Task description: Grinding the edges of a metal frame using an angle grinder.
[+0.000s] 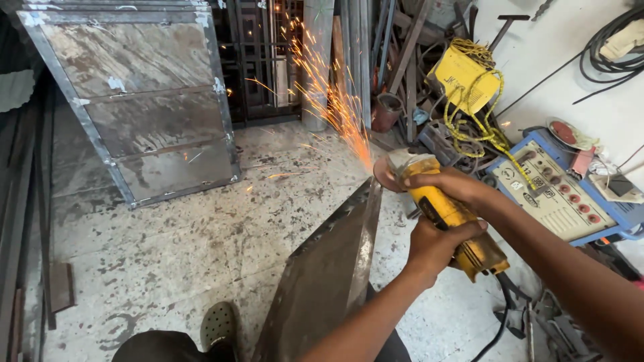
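Grinding is under way: grinder (446,213) is gripped by both hands, left (436,245) and right (453,186) (sparks flying); disc is to be advanced steadily along the sheet (329,275) edge.

We hold a yellow grinder (448,216) in both hands: our right hand (451,185) grips near its head, our left hand (437,245) wraps the body lower down. Its disc (385,173) touches the top edge of a tilted steel sheet (329,275), and sparks (329,100) fly up and away. A framed metal panel (144,100) leans at the far left. A blue welder (570,188) sits on the floor to the right, beside yellow cable (479,117). Our shoe (220,325) shows below.
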